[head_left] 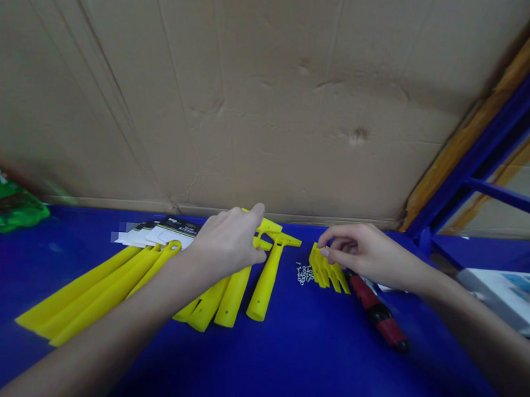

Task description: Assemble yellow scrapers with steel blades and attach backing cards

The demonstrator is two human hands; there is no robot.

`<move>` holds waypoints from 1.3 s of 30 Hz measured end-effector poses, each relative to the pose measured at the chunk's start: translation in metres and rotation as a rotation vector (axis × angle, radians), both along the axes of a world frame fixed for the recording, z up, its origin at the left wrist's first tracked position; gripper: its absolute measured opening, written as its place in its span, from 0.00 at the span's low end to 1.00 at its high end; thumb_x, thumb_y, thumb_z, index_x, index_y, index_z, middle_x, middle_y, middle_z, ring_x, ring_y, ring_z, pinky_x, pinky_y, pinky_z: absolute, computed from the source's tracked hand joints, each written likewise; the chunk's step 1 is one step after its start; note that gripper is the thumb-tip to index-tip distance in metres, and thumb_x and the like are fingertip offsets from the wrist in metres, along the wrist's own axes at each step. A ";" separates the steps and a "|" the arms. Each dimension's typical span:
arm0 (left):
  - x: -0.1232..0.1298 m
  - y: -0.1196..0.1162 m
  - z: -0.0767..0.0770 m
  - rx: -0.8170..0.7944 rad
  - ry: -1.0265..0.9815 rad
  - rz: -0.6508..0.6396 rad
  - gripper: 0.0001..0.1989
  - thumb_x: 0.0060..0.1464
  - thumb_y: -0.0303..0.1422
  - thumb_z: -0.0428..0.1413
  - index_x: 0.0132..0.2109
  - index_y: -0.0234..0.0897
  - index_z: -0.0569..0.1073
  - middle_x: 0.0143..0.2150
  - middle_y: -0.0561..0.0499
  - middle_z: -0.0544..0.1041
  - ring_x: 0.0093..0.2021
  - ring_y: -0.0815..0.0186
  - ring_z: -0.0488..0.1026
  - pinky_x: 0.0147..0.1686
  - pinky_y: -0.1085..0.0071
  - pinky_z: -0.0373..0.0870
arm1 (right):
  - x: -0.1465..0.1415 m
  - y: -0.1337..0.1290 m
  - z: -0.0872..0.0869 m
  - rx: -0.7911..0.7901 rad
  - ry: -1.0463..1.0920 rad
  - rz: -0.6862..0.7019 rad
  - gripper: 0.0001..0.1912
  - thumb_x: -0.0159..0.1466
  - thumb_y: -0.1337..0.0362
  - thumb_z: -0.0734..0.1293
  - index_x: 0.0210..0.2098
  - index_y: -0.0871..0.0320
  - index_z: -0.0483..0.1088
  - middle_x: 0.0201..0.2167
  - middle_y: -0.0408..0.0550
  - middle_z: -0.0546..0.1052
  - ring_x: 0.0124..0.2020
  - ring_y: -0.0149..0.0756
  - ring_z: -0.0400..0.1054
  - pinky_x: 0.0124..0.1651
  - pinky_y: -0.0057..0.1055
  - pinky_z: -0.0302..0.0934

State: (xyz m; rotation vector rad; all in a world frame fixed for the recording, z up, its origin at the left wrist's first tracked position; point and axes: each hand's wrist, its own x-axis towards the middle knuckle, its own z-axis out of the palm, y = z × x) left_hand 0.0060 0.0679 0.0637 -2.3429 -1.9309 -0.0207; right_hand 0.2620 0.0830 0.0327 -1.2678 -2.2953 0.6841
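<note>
My left hand [233, 238] is over a row of yellow plastic scraper handles, thumb and index finger apart; its other fingers are hidden. One yellow scraper handle [267, 276] with a T-shaped head lies just right of it, and several more are partly covered by the hand. My right hand [356, 249] has thumb and index finger closed at the top edge of a small yellow plastic piece [318, 264], one of several standing in a slanted row. Small silver screws [304, 274] lie in a pile left of that row. A red and black screwdriver [379, 313] lies below my right hand.
Long yellow tapered parts [93, 290] fan out at left beside printed cards [155, 232]. A green plastic bottle [4, 200] is at the far left, a white box [505, 297] at the right. Cardboard [271, 103] stands behind the blue table [245, 371]; a blue frame [479, 140] rises at right.
</note>
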 end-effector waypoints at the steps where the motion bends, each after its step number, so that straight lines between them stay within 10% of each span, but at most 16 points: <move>1: 0.001 -0.001 0.002 0.014 0.000 -0.007 0.25 0.51 0.39 0.62 0.55 0.36 0.70 0.42 0.36 0.82 0.44 0.37 0.82 0.39 0.52 0.76 | -0.001 -0.001 0.000 -0.003 0.007 0.003 0.09 0.66 0.63 0.67 0.40 0.56 0.79 0.28 0.45 0.84 0.27 0.38 0.77 0.30 0.30 0.66; 15: 0.010 -0.002 -0.026 -0.042 -0.082 -0.160 0.08 0.64 0.35 0.53 0.43 0.39 0.77 0.36 0.43 0.83 0.39 0.47 0.83 0.39 0.57 0.76 | -0.007 -0.006 0.003 -0.015 0.013 0.036 0.10 0.67 0.61 0.66 0.40 0.56 0.79 0.27 0.44 0.83 0.26 0.36 0.76 0.29 0.29 0.65; 21: 0.017 -0.005 -0.033 -0.049 -0.212 -0.174 0.17 0.50 0.31 0.61 0.49 0.37 0.74 0.36 0.41 0.83 0.43 0.41 0.82 0.41 0.52 0.74 | -0.004 -0.006 0.005 0.005 0.029 0.037 0.09 0.66 0.63 0.66 0.40 0.56 0.80 0.27 0.44 0.83 0.26 0.36 0.76 0.29 0.29 0.64; 26: 0.008 0.007 -0.036 -0.162 -0.513 -0.147 0.16 0.47 0.36 0.61 0.43 0.43 0.66 0.24 0.55 0.78 0.26 0.58 0.78 0.26 0.67 0.67 | -0.001 -0.004 0.008 0.011 0.063 0.006 0.07 0.65 0.65 0.68 0.38 0.55 0.79 0.25 0.42 0.83 0.25 0.35 0.75 0.29 0.28 0.64; 32: 0.004 0.007 -0.030 -0.351 -0.870 -0.196 0.18 0.49 0.37 0.60 0.42 0.45 0.60 0.25 0.59 0.78 0.23 0.66 0.74 0.23 0.73 0.66 | -0.005 0.000 0.008 -0.285 0.400 -0.361 0.11 0.69 0.57 0.72 0.34 0.56 0.74 0.21 0.45 0.80 0.20 0.32 0.73 0.23 0.25 0.65; 39: 0.012 -0.002 -0.027 -0.314 -0.977 -0.302 0.18 0.44 0.34 0.65 0.40 0.43 0.65 0.30 0.60 0.73 0.25 0.71 0.70 0.24 0.75 0.66 | -0.006 -0.004 0.012 -0.549 0.563 -0.302 0.20 0.66 0.72 0.73 0.56 0.59 0.71 0.32 0.49 0.86 0.33 0.33 0.82 0.37 0.24 0.74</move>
